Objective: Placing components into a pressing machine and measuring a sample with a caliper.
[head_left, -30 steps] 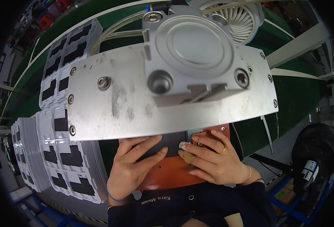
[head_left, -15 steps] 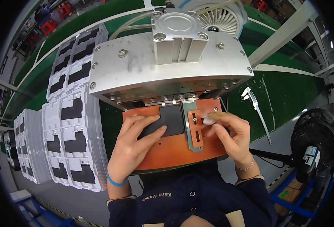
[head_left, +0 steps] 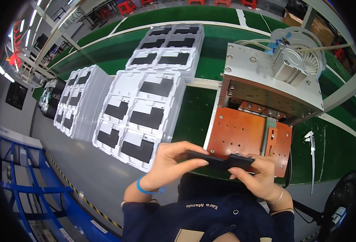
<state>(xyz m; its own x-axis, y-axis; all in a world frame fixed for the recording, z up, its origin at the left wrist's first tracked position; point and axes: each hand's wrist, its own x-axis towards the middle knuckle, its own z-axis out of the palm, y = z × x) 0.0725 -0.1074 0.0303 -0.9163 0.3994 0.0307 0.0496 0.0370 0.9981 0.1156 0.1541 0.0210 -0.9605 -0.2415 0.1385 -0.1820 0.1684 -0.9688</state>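
Observation:
A thin black flat piece with a stepped outline (head_left: pixel 217 162) is held up in front of me, tilted so that it shows nearly edge-on. My left hand (head_left: pixel 173 160) pinches its left end between thumb and fingers. At the other end my right hand (head_left: pixel 259 174) grips the thicker block-like part. Just beyond the hands lies an orange plate (head_left: pixel 236 131) with small holes and screws. On its right side a slotted orange bar (head_left: pixel 271 141) sits beside a grey-green strip. Over the plate's far edge stands a metal press (head_left: pixel 262 80) with a cylinder on top.
Left of the press stand stacked white trays (head_left: pixel 123 90) holding black L-shaped pieces, with a second stack (head_left: pixel 166 63) behind and a third (head_left: pixel 90 90) farther left. A caliper (head_left: pixel 312 155) lies on the green bench right. A black fan (head_left: pixel 344 199) is at the lower right.
The black piece has left the orange plate and is now raised in both hands. My right hand has moved away from the slotted bar. The view has swung left toward the trays.

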